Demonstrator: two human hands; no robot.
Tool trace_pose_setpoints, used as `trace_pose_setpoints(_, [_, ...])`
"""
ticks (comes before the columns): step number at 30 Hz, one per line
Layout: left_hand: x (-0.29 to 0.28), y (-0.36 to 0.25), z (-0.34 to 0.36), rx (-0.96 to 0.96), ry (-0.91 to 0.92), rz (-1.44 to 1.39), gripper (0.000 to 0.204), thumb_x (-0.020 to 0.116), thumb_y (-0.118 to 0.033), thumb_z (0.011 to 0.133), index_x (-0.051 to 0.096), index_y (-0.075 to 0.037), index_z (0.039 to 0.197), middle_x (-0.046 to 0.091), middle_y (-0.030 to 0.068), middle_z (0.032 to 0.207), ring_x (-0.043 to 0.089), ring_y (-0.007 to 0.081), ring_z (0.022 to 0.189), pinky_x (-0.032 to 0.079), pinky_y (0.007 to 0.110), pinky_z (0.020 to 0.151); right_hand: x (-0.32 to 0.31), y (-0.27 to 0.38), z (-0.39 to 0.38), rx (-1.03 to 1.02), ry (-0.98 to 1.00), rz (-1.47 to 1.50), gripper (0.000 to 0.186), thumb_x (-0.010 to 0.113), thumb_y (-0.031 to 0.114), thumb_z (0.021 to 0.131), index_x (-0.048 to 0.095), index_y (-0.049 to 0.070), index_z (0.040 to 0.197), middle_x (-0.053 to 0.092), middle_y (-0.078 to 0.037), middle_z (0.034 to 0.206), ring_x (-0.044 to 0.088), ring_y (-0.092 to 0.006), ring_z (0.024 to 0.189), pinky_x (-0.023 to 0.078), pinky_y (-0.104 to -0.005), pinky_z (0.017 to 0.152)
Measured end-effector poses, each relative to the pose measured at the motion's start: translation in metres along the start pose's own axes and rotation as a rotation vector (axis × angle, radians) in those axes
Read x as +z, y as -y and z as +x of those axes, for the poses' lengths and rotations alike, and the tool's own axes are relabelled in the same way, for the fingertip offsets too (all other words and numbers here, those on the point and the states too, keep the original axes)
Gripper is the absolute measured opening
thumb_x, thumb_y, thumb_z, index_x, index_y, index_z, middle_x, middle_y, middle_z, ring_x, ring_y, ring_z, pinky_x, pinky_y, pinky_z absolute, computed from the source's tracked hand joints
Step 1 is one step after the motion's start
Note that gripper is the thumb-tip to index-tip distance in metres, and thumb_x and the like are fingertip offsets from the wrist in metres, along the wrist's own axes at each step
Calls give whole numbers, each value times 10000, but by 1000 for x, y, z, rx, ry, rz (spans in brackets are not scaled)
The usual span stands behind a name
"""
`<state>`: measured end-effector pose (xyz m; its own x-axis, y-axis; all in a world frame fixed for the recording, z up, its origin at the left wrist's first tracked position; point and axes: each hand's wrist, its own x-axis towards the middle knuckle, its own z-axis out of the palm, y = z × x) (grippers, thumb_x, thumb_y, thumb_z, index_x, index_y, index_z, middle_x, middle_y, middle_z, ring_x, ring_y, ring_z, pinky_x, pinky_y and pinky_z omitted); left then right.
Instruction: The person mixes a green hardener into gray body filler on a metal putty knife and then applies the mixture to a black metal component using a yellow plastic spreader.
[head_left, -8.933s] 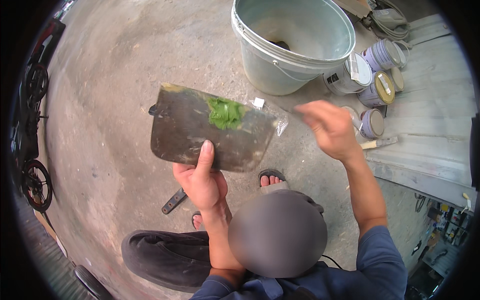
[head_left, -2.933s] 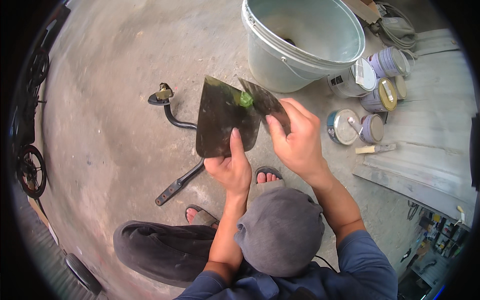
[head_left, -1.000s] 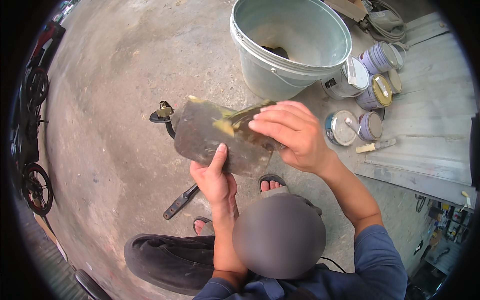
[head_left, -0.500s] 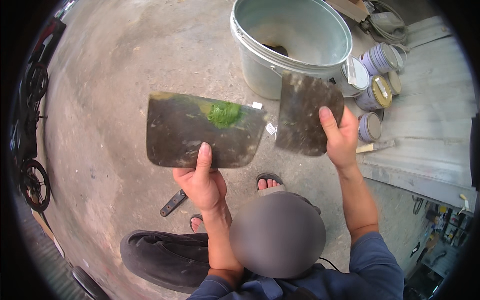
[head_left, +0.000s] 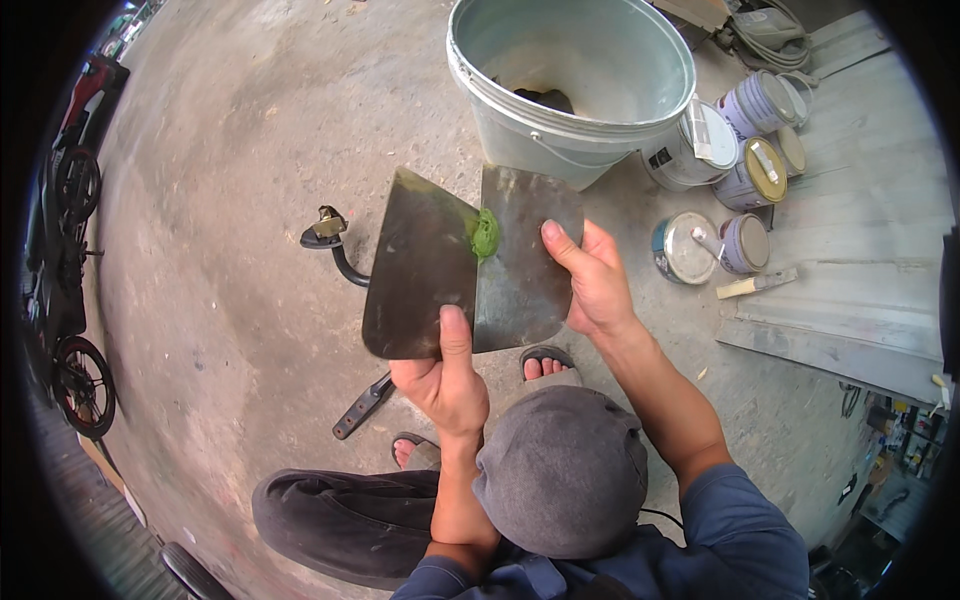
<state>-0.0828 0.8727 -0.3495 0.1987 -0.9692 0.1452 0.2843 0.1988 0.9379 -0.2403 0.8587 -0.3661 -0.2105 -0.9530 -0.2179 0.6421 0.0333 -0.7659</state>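
My left hand [head_left: 447, 385] is closed on the lower edge of a dark flat spreader plate [head_left: 422, 260], its thumb lying on the upper face. In my right hand [head_left: 597, 282] is a second dark spreader plate [head_left: 530, 255], gripped at its right edge with the thumb on top. The second plate's left edge meets the face of the first, where a lump of green putty [head_left: 485, 235] sits at the meeting line. Both plates are held above the floor, and the fingers beneath them are hidden.
A large pale bucket [head_left: 570, 145] with dark stuff inside stands ahead. Several paint cans [head_left: 752, 183] are at the right beside a light metal panel [head_left: 850, 200] with a brush [head_left: 757, 283]. Under the plates lies a black curved metal part [head_left: 350, 268]. Motorbike wheels [head_left: 83, 386] show at far left.
The two plates, apart before, have come together; the left one has turned and tilted, and the right one has moved left. The green putty is now gathered between them.
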Motion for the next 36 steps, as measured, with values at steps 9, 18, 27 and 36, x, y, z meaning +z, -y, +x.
trace_pose_setpoints(9, [-24, 6, 29, -301, -69, -149, 294, 619, -52, 958, 572, 68, 1222, 661, 137, 1147, 656, 207, 1008, 525, 347, 905, 10, 74, -12, -390, -13, -351, 235, 581, 72, 982, 624, -34, 1188, 707, -96, 1099, 664, -142, 984, 544, -298, 865])
trace_pose_setpoints(18, [-25, 13, 26, -528, -54, -362, 447, 695, 66, 850, 538, 50, 1268, 655, 148, 1185, 651, 234, 1058, 512, 363, 944, -4, 52, -3, -801, 603, -1307, 427, 610, -62, 749, 719, 50, 1147, 700, -137, 1196, 638, -358, 1173, 488, -458, 1027])
trace_pose_setpoints(27, [-37, 7, 35, -520, -88, -371, 411, 685, 87, 852, 565, 38, 1242, 664, 136, 1164, 654, 206, 1017, 506, 339, 921, -48, 77, -4, -717, 640, -1537, 452, 606, -77, 743, 715, 83, 1152, 726, -111, 1127, 714, -278, 996, 580, -371, 868])
trace_pose_setpoints(36, [11, 26, 3, 18, -171, 25, 173, 673, 15, 924, 665, 68, 1089, 703, 104, 1056, 643, 140, 938, 507, 276, 843, 22, 22, -4, -378, -45, -710, 274, 587, 66, 974, 596, -51, 1222, 694, -128, 1115, 661, -165, 971, 513, -294, 865])
